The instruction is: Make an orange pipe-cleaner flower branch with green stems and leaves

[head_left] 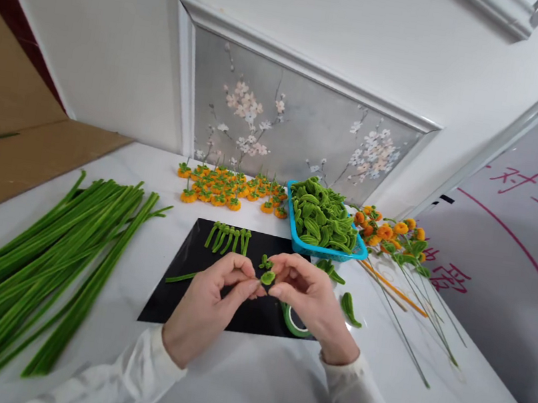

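My left hand (210, 304) and my right hand (309, 302) meet over a black mat (160, 303), both with fingers pinched. Between their fingertips is a small, rounded green piece of pipe cleaner (268, 277), gripped from either side. Just behind it lies a small green looped piece (265, 261). A roll of green tape (298, 328) rests partly under my right hand. Several short green pieces with knotted tops (228, 238) lie in a row at the back of the mat. A straight green pipe cleaner (181, 278) pokes out left of my left hand.
Long green pipe cleaners (36, 268) are piled at left, near a cardboard box (53, 156). Orange flower heads (220, 187) stand at the back. A blue basket (326, 253) holds green leaves (322, 216). Stemmed orange flowers (385, 232) and loose green leaves (350, 309) lie at right.
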Action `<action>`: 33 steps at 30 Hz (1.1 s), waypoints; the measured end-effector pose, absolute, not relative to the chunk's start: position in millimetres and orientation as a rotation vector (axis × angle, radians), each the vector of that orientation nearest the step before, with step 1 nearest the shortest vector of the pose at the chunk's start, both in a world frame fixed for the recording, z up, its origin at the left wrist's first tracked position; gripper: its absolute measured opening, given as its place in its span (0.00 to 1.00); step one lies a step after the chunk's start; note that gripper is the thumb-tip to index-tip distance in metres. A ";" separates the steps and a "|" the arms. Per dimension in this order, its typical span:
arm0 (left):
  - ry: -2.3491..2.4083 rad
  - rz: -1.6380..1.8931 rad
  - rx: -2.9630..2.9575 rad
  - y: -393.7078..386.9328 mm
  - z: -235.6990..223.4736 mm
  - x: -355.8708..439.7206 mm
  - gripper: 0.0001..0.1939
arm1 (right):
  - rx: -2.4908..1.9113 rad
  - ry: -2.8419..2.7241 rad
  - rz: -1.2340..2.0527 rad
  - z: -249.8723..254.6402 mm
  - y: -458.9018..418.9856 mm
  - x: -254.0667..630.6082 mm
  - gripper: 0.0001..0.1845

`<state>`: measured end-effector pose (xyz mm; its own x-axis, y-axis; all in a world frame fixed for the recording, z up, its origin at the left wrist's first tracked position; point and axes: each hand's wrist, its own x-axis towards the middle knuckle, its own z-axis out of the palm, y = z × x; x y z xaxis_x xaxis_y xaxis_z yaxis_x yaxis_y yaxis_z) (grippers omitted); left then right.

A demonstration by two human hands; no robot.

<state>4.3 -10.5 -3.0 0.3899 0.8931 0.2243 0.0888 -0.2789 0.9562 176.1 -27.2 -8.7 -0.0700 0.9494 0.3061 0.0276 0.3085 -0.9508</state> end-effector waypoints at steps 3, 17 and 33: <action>1.034 1.205 2.049 -9.2 -8.0 1.1 0.02 | -1.008 -1.403 0.996 -3.9 -28.8 176.1 0.12; 0.941 0.968 1.878 -4.1 -3.2 0.5 0.06 | -0.958 -1.424 1.025 -7.6 -27.6 176.1 0.12; 1.088 1.102 1.989 -3.3 -12.7 -1.3 0.05 | -0.995 -1.262 0.998 -11.5 -23.2 166.6 0.11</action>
